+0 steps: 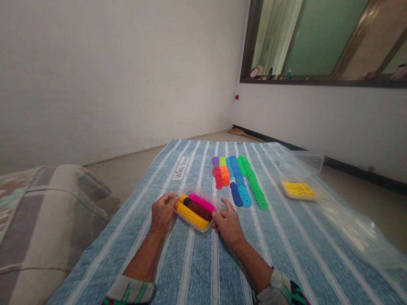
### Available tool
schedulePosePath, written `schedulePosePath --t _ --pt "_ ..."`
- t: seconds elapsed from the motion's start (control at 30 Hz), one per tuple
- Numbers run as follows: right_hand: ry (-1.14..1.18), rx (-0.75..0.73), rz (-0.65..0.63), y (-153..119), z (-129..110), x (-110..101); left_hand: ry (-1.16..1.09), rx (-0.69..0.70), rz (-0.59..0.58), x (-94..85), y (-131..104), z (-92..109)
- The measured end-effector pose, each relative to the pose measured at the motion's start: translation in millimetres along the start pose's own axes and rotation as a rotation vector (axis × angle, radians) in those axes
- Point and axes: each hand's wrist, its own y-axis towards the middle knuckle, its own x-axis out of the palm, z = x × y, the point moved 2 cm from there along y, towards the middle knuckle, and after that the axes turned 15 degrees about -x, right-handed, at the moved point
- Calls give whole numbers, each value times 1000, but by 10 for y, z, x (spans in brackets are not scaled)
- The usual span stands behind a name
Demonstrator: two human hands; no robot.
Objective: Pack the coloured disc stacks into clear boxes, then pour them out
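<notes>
A clear plastic box (199,229) holds rows of yellow, black, brown and pink pieces, low in the middle of the view. My left hand (163,212) grips its left end, fingers closed on the rim. At the right end, my right hand (228,222) pinches the box's edge, with the index finger raised a little. Beyond the box, rows of green pieces (254,184), blue pieces (235,176), orange pieces (224,174), red pieces (218,178) and purple pieces (216,161) lie on the striped cloth.
A container of yellow pieces (299,190) stands at the right on the striped tablecloth (197,271), near an empty clear box (305,161). Clear plastic sheeting (359,231) covers the right edge. A covered seat (63,220) is at the left.
</notes>
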Motion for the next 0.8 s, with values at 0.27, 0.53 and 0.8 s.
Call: schedulePosePath --t 0.27,0.53,0.8 --pt "95 -11 92 -13 -61 -98 -98 -23 -85 104 -35 -48" --pt "130 -35 154 -33 -46 -144 -15 -13 -57 95 -32 -39" --pt "199 -59 90 -24 21 -98 3 -70 36 90 -133 161"
